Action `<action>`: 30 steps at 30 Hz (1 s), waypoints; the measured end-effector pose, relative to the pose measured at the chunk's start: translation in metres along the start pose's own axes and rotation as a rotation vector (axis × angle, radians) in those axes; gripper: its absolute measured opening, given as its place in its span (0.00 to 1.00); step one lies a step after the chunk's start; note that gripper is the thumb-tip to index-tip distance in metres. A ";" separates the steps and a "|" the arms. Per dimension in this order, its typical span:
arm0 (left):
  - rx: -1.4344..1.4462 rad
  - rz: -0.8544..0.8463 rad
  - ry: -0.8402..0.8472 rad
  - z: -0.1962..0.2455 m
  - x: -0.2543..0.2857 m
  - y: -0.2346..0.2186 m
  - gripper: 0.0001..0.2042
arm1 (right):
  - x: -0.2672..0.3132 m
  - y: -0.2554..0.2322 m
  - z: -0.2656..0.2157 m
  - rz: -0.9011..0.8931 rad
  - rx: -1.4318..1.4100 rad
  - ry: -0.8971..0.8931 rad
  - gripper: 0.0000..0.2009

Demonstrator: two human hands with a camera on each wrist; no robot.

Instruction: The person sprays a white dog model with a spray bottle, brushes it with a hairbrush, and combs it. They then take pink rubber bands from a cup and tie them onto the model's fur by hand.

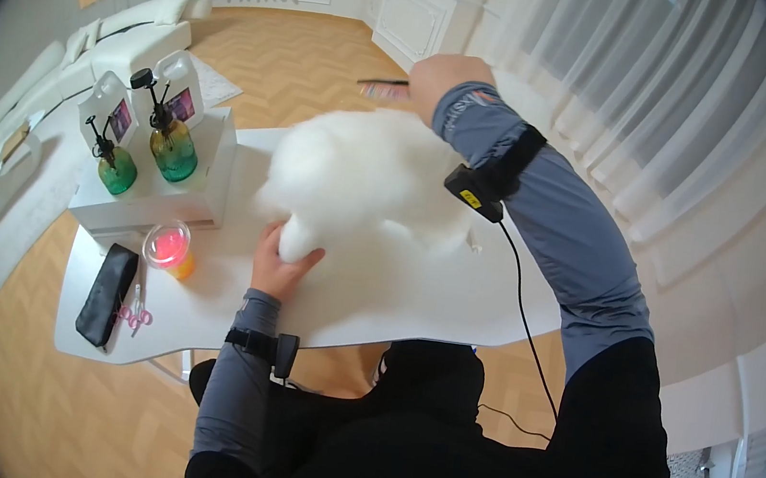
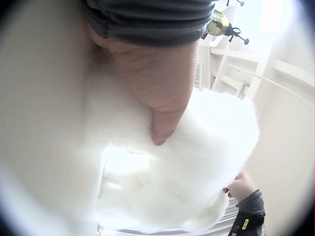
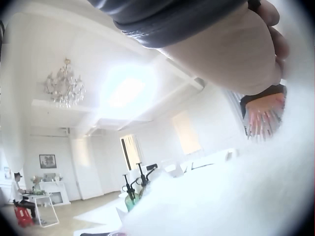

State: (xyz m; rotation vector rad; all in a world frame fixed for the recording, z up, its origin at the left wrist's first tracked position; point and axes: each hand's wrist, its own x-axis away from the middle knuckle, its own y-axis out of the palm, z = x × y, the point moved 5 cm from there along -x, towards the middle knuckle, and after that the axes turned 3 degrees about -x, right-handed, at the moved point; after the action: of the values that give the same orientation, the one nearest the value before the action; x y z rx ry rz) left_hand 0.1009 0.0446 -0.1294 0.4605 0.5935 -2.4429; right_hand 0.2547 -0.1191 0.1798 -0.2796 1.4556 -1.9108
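A large white fluffy animal figure (image 1: 369, 165) lies on the white table, long fur covering it. My left hand (image 1: 281, 264) grips its leg-like stub at the near side, thumb on one side and fingers on the other. In the left wrist view the left thumb (image 2: 162, 129) lies against the white fur. My right hand (image 1: 447, 83) is raised at the figure's far side and holds a hairbrush by its handle. The brush (image 1: 385, 88) has a dark frame; its pinkish pad and pins (image 3: 262, 118) face the fur in the right wrist view.
On a white box (image 1: 151, 204) at the left stand two green-amber pump bottles (image 1: 172, 148) and white framed displays. Before it on the table (image 1: 374, 306) are a clear cup (image 1: 171, 248) with pink and orange contents, a black pouch (image 1: 107, 295) and pink-handled scissors (image 1: 137, 315). A cable hangs from the right wrist camera.
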 end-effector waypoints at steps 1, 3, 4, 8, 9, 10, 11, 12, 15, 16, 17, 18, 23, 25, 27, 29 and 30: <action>0.001 0.000 0.006 0.001 0.000 0.000 0.25 | -0.001 0.003 -0.008 -0.050 0.014 -0.008 0.12; -0.007 0.003 0.009 0.004 0.000 -0.001 0.25 | 0.001 0.004 -0.024 -0.008 0.030 -0.069 0.12; -0.002 0.015 0.010 0.006 0.000 -0.002 0.26 | 0.002 -0.001 -0.035 0.025 0.007 -0.098 0.12; 0.028 0.014 0.002 0.002 0.000 -0.001 0.27 | 0.008 0.005 -0.069 0.190 -0.197 -0.200 0.17; 0.021 0.026 -0.007 0.000 0.001 -0.002 0.27 | 0.019 0.004 -0.079 0.251 -0.346 -0.213 0.20; 0.029 0.014 -0.002 -0.001 0.000 -0.001 0.27 | 0.036 0.003 -0.090 0.277 -0.355 -0.296 0.22; 0.037 -0.001 0.002 -0.001 0.001 -0.001 0.27 | 0.051 0.008 -0.098 0.275 -0.359 -0.312 0.22; 0.034 0.009 -0.006 -0.002 0.001 -0.002 0.27 | 0.065 0.015 -0.107 0.295 -0.357 -0.385 0.22; 0.061 -0.009 -0.015 -0.001 0.003 0.001 0.27 | 0.101 0.037 -0.118 0.309 -0.349 -0.565 0.22; 0.087 -0.034 0.020 -0.001 0.003 0.002 0.28 | 0.111 0.048 -0.118 0.397 -0.381 -0.645 0.24; 0.112 -0.059 0.059 -0.002 0.002 0.002 0.28 | 0.119 0.051 -0.114 0.396 -0.382 -0.643 0.24; -0.328 -0.184 0.230 -0.009 -0.001 0.011 0.27 | 0.126 0.056 -0.112 0.306 -0.378 -0.672 0.26; -0.395 -0.267 0.444 0.002 0.017 -0.014 0.23 | 0.142 0.087 -0.079 0.287 -0.593 -0.642 0.32; 0.171 -0.256 -0.138 -0.003 0.019 -0.036 0.24 | 0.141 0.112 -0.075 0.286 -0.547 -0.661 0.33; 0.433 -0.175 -0.140 -0.034 0.020 -0.041 0.27 | 0.145 0.133 -0.069 0.287 -0.493 -0.659 0.33; 0.294 -0.158 -0.151 -0.036 0.020 -0.053 0.26 | 0.156 0.141 -0.071 0.302 -0.410 -0.886 0.32; 0.320 -0.085 -0.148 -0.037 0.020 -0.054 0.26 | 0.159 0.140 -0.064 0.309 -0.409 -0.863 0.32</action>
State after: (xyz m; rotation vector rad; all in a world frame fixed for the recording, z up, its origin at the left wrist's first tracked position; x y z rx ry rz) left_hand 0.0598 0.0939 -0.1523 0.3813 0.1624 -2.6362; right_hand 0.1596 -0.1889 -0.0072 -0.8848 1.1623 -1.0083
